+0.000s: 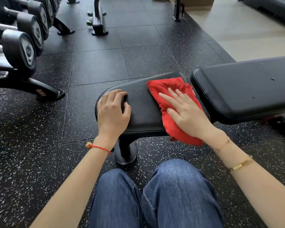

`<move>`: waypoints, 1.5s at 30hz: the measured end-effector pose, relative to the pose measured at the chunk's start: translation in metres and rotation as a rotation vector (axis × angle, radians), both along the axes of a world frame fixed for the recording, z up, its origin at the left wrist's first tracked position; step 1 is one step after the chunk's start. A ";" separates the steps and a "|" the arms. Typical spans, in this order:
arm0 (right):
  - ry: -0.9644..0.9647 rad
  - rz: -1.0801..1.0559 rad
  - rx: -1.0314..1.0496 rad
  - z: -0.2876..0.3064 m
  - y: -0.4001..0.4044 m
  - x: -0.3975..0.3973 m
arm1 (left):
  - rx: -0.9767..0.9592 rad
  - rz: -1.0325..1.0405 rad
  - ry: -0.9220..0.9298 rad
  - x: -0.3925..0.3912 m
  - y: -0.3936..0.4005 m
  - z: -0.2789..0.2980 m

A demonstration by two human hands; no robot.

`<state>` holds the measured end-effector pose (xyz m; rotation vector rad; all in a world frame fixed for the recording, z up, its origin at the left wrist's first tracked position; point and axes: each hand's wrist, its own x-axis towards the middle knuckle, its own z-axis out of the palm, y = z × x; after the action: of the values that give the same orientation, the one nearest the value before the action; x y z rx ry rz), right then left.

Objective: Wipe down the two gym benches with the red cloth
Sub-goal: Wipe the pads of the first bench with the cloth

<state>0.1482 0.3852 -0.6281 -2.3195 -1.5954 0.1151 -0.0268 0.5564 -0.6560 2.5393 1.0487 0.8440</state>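
Note:
A black padded gym bench lies across the middle of the view, with its small seat pad point(140, 102) nearer me and its long back pad point(243, 89) running off to the right. The red cloth point(168, 91) is spread over the right end of the seat pad. My right hand point(186, 112) presses flat on the cloth with straight fingers. My left hand point(113, 111) rests on the left end of the seat pad, its fingers bent over the padding. Small droplets or specks dot the back pad. A second bench is not clearly in view.
A rack of black dumbbells point(18, 46) stands at the left, its foot point(44, 92) reaching toward the bench. A black equipment frame point(98, 18) stands on the speckled rubber floor at the back. My knees in blue jeans point(155, 195) are just below the bench foot point(125, 153).

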 end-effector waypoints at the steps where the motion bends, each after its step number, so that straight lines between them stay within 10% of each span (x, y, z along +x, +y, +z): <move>1: 0.017 -0.031 -0.009 0.001 0.005 0.008 | -0.001 0.000 0.001 0.000 0.000 0.000; 7: 0.008 -0.214 -0.116 0.008 0.089 0.039 | -0.004 0.008 0.004 0.001 -0.001 0.001; 16: -0.029 0.075 -0.004 0.000 0.036 -0.020 | -0.002 0.012 -0.006 0.000 0.000 0.000; 24: 0.001 -0.286 -0.120 0.006 0.077 0.052 | -0.022 0.011 -0.014 0.000 -0.002 0.002; 45: -0.042 0.197 -0.089 0.002 0.148 -0.078 | -0.093 0.092 -0.149 -0.052 0.010 0.034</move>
<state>0.0699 0.5332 -0.6257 -2.2375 -1.8734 0.1876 -0.0787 0.5667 -0.6224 2.3274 1.1359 0.9688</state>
